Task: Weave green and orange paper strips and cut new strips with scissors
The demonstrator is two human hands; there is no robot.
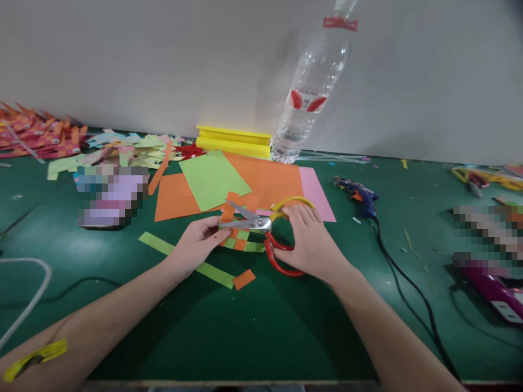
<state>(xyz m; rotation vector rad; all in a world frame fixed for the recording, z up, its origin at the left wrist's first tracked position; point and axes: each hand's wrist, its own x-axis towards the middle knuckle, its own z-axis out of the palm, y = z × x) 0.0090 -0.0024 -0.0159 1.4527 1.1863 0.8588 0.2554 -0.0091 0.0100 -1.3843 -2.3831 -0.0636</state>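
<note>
My left hand (202, 239) pinches the left side of a small woven piece of orange and green paper strips (241, 237), held just above the table. In my right hand (308, 237) is a pair of scissors (261, 222) with one yellow and one red handle loop. Its blades are spread and point left, across an orange strip (232, 202) that sticks up from the weave. Below my left hand lie a long green paper strip (214, 274) and a small orange paper piece (244, 279).
Behind are green (214, 179), orange (265, 179) and pink paper sheets (318, 196). A plastic bottle (306, 98) leans at the wall beside a yellow folded piece (232, 142). A glue gun (359, 195) with a cord is right; a phone (116, 196) and paper scraps (122, 149) are left.
</note>
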